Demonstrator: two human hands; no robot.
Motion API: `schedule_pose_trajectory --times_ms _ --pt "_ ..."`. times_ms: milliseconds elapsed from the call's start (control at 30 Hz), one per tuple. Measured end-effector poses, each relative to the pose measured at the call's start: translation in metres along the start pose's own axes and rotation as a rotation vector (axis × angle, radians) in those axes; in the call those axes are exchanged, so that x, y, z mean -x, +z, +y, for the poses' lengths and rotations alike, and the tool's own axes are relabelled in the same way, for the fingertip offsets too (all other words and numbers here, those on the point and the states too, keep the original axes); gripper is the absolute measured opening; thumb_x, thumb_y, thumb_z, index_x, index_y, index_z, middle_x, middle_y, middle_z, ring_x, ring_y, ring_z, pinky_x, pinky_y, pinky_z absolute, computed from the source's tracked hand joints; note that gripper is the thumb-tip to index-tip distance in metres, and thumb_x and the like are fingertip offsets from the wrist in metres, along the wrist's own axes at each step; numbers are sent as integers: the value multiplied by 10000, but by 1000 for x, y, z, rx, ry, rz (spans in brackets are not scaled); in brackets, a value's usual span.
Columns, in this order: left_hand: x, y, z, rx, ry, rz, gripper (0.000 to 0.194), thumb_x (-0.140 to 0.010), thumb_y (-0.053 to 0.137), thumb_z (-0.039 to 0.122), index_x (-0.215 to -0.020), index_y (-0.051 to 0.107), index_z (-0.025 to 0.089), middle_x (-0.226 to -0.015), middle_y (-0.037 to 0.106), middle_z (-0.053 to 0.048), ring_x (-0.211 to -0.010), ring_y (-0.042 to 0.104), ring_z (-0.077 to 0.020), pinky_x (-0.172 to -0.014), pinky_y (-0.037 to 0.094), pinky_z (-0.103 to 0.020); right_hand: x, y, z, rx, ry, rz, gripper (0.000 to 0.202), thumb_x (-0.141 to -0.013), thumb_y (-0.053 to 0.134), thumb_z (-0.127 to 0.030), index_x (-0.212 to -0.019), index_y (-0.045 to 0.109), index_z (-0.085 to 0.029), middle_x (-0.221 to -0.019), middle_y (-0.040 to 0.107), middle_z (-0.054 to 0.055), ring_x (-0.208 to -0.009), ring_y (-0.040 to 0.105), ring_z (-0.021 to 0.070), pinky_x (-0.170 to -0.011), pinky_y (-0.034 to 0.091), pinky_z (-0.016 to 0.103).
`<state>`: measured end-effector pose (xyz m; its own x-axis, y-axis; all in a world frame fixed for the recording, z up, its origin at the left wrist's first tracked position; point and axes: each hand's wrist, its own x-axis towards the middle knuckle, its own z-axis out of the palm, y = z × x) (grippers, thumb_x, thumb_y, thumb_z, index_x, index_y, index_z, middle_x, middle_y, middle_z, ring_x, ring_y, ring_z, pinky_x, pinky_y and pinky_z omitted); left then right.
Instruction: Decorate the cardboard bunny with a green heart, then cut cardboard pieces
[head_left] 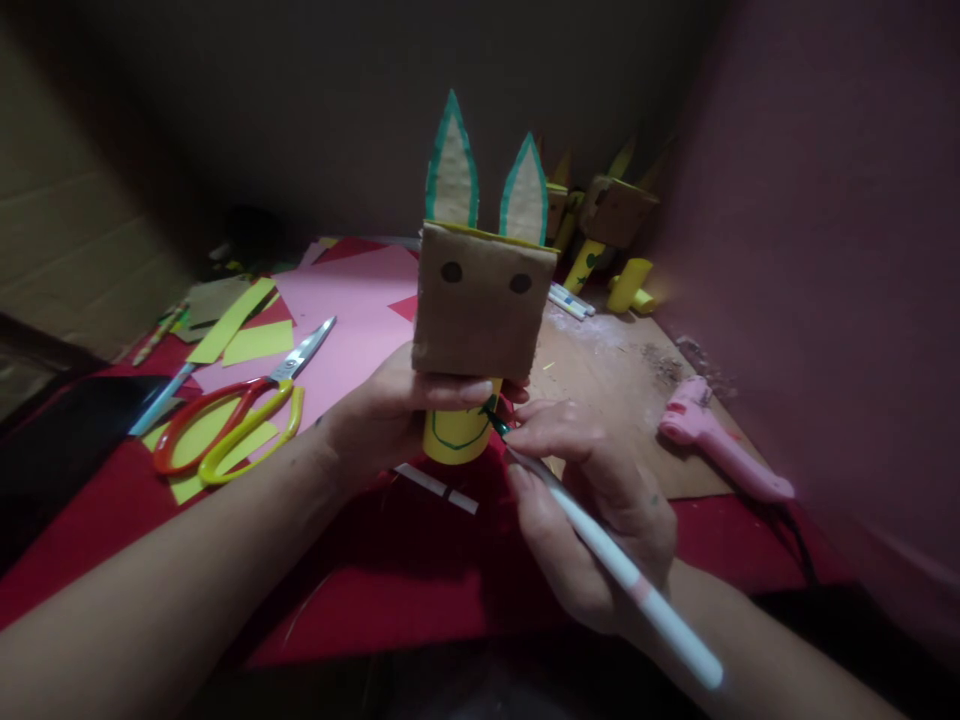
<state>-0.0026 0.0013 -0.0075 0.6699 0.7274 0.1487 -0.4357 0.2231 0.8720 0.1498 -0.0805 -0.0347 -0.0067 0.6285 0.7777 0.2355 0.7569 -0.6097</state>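
Note:
A cardboard figure (pixel 484 325) stands upright in front of me, with a boxy brown head, two dark round eyes and pointed ears edged in teal. Below its head is a yellow paper tube body (pixel 456 440) with a green curved line and a green mark drawn on it. My left hand (pixel 401 400) is closed round the body just under the head. Between the thumb and fingers of my right hand (pixel 592 490) is a white marker (pixel 615 560); its green tip points at the right side of the yellow tube. Whether the tip touches cannot be told.
Red-and-yellow scissors (pixel 251 410) lie at left on pink paper (pixel 352 300) and yellow scraps. A pink glue gun (pixel 720 440) rests at right by a cardboard sheet (pixel 622 390). Similar figures (pixel 615 210), markers (pixel 570 302) and yellow tubes (pixel 630 285) are behind. A pink wall flanks the right.

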Motion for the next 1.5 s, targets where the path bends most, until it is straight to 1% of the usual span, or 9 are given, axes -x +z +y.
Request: schedule_pose_trajectory --times_ms 133,333,500,667,933,1067,1200,1367,1500 --pt "-1 1 -1 5 7 -21 212 -768 724 158 -974 749 117 -830 732 -51 -763 658 -153 -749 542 -261 0 0 0 1 -8 9 295 -802 569 -40 -1048 625 -193 -863 661 66 -847 640 212 -791 542 424" --pt "-1 2 0 -9 0 4 256 -744 739 166 -994 749 113 -825 735 -59 -750 653 -160 -750 535 -284 -2 0 1 1 -37 -15 280 -795 567 -31 -1026 624 -179 -834 655 68 -839 640 209 -781 540 410" --pt "-1 0 0 -74 -7 43 174 -721 759 228 -887 750 176 -845 732 -65 -770 680 -212 -762 538 -322 -2 0 -1 21 -16 -14 290 -797 565 -40 -1029 620 -204 -851 664 57 -828 639 201 -774 548 404" --pt "-1 1 0 -109 14 64 167 -703 762 242 -857 749 180 -840 736 -76 -780 688 -234 -747 543 -324 -1 1 -1 13 7 20 283 -800 571 -41 -1024 629 -204 -863 665 60 -852 647 209 -778 552 402" --pt "-1 1 0 -18 5 2 242 -745 732 163 -983 746 123 -818 731 -51 -749 666 -168 -751 535 -281 -1 0 -1 11 -9 1 287 -796 570 -34 -1024 627 -198 -847 663 58 -840 645 208 -785 545 411" --pt "-1 0 0 14 3 -15 155 -753 729 148 -903 729 109 -815 723 -47 -752 659 -158 -757 531 -280 -2 0 -2 12 -8 -14 300 -795 568 -35 -1032 624 -210 -840 656 55 -826 636 199 -757 544 394" --pt "-1 0 0 19 5 -35 148 -773 703 130 -918 723 107 -819 723 -42 -750 651 -145 -746 529 -264 -3 1 -1 7 -31 -33 295 -793 561 -14 -1022 627 -189 -817 648 58 -810 633 197 -762 536 397" --pt "-2 2 1 22 2 -11 127 -733 728 139 -855 719 103 -786 706 -34 -731 651 -149 -717 537 -256 0 0 0 -24 6 -4 288 -794 570 -18 -1034 632 -165 -888 668 93 -878 646 228 -801 530 419" --pt "-1 3 3 1 -29 24 114 -711 743 158 -823 741 135 -763 714 -35 -714 659 -162 -726 542 -269 1 0 0 -25 -1 -14 291 -791 568 -13 -1034 632 -161 -877 665 92 -867 643 227 -804 531 428"
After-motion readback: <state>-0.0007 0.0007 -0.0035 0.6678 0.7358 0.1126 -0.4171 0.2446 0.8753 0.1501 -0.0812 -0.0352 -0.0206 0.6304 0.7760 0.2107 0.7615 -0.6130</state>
